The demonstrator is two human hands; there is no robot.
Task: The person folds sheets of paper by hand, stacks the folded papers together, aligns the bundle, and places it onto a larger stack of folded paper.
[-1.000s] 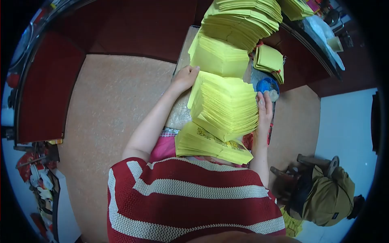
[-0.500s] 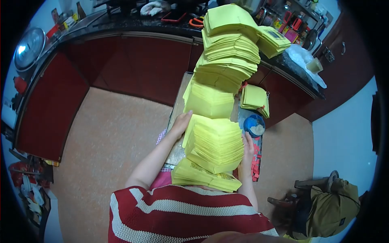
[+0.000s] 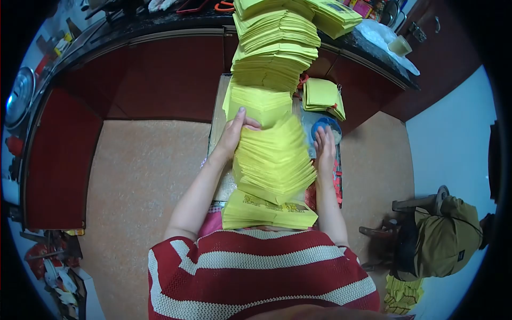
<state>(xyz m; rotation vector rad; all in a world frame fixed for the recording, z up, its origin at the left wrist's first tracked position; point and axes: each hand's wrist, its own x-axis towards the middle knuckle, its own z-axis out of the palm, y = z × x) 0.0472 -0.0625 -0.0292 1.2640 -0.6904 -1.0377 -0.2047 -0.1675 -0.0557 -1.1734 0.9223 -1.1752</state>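
A thick stack of folded yellow paper sheets [image 3: 272,160] stands fanned on the small table in front of me. My left hand [image 3: 232,134] is closed on its far left corner, thumb up, other fingers partly hidden by the paper. Beside the stack's right edge, my right hand [image 3: 326,152] is held open with fingers stretched, close to a blue bowl [image 3: 319,128]; contact with the paper cannot be made out. Nearer my body lies a printed yellow paper bundle [image 3: 269,212]. Beyond the stack, more folded yellow paper [image 3: 261,104] leads to tall piles [image 3: 277,45].
A smaller yellow bundle [image 3: 322,95] with red ties rests at the table's far right. Red pieces [image 3: 338,184] line the right edge. The dark counter [image 3: 176,25] runs behind, holding a white plastic bag [image 3: 381,40]. An olive backpack [image 3: 448,237] is on the right.
My left hand has taken hold of the stack's far edge, and its top sheets have lifted and blurred. My right hand has moved away from the stack's side. The view has shifted.
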